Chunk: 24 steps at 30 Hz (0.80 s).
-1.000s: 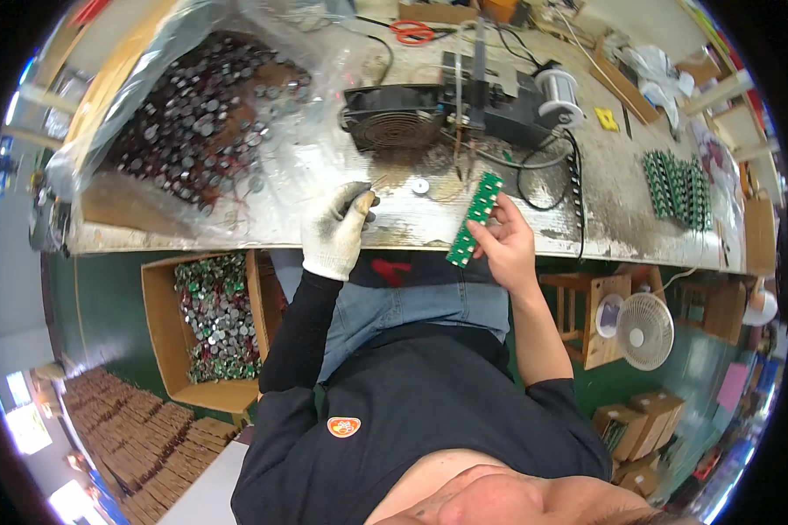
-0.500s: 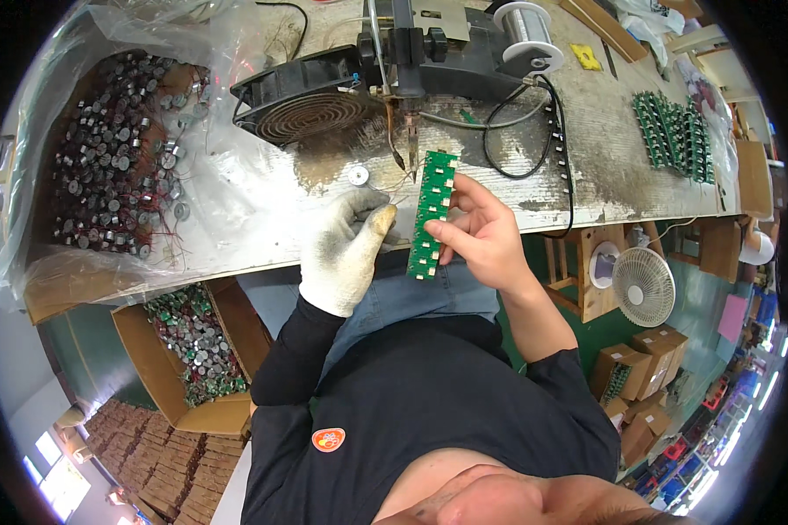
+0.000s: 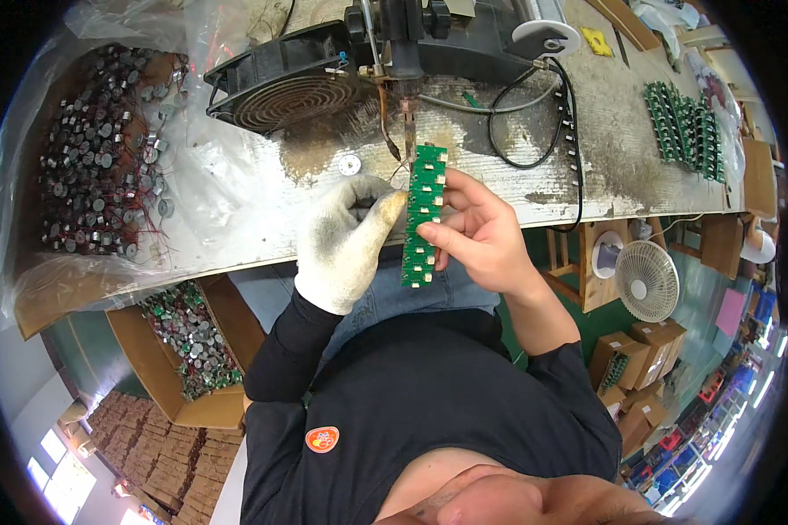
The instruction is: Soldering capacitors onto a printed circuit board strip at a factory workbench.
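Green circuit board strip (image 3: 423,215), one of them, stands nearly upright between your two hands, just over the near edge of the tabletop (image 3: 587,166). Your right hand (image 3: 477,232), bare, has its fingers (image 3: 438,234) clamped on the strip's right edge and face, thumb side hidden behind. Your left hand (image 3: 346,241), in a dirty white glove, has its fingers curled together with the fingertips touching the strip's left edge near the top; can't tell if anything small is pinched there.

One black fan (image 3: 276,83) lies on the tabletop behind the hands, just left of one black soldering rig (image 3: 411,35) whose tip hangs right above the strip's top end. One black cable (image 3: 534,131) loops to the right of it. One small silver disc (image 3: 350,164) lies on the tabletop, near the glove. A batch of more green boards (image 3: 685,122) stands far right, too packed to count. One clear plastic bag (image 3: 105,166) of small metal parts sits far left, uncountable. One cardboard box (image 3: 184,350) with similar parts sits under the tabletop. One white fan (image 3: 646,280) stands lower right.
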Available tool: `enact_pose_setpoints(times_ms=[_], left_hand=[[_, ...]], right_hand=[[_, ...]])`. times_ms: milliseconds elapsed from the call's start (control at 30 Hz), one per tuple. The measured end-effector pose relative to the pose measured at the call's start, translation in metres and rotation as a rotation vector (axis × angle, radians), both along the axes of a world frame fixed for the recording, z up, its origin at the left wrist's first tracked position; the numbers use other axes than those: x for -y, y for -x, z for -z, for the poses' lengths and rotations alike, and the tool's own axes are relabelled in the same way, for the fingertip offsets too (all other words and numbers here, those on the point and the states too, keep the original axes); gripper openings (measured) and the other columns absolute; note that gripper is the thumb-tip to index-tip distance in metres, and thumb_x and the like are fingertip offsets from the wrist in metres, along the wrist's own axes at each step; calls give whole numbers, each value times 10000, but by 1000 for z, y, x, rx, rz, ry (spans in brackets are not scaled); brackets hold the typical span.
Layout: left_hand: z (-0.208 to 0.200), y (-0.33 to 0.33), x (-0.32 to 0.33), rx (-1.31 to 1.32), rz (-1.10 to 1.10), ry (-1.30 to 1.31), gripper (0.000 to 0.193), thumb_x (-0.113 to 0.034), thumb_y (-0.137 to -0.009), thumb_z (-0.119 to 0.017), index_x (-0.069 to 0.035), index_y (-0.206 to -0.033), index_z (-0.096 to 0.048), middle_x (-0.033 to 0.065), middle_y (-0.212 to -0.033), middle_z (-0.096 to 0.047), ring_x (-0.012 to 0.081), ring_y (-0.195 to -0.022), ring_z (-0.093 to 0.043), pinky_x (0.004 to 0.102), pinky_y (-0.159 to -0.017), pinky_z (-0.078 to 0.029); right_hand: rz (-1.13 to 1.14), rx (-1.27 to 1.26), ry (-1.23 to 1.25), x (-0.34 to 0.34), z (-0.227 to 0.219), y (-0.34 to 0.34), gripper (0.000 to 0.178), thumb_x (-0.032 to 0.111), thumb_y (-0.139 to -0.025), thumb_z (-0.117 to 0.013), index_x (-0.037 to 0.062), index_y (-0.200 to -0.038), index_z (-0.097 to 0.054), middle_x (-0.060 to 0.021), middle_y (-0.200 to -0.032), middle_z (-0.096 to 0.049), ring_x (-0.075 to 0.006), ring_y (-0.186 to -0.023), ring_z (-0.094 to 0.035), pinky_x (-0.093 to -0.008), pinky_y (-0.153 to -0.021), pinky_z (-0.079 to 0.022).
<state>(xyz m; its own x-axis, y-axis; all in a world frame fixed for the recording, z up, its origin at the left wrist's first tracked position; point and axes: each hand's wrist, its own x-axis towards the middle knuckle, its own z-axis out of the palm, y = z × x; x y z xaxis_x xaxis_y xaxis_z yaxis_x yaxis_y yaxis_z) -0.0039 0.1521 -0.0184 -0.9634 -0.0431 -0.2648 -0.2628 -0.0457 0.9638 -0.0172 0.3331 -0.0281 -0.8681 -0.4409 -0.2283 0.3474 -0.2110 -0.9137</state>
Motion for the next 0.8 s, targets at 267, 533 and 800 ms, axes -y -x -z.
enact_pose_setpoints(times_ms=[267,533,800], left_hand=[[2,8,2,69,4,-97,131,-98,-851,-665,29,-863,-638,40,-761,-639,77,-685,-574,224,-605,-458],[-2,17,2,49,34,-27,153,-113,-840,-680,34,-855,-641,38,-744,-635,73,-673,-560,228,-595,-449],[-3,16,2,9,13,-29,160,-122,-835,-684,32,-836,-640,37,-729,-630,71,-669,-557,230,-586,-443]], right_hand=[[13,-46,-42,1,-1,-2,547,-27,-870,-612,-60,-1346,-346,-129,-1080,-593,-112,-720,-648,-209,-535,-501],[-4,-43,-59,2,-1,3,527,-18,-871,-614,-36,-1339,-372,-113,-1069,-594,-101,-717,-640,-204,-543,-497],[31,-77,-66,3,-4,3,522,-10,-875,-614,-31,-1339,-376,-109,-1057,-598,-95,-712,-637,-203,-541,-493]])
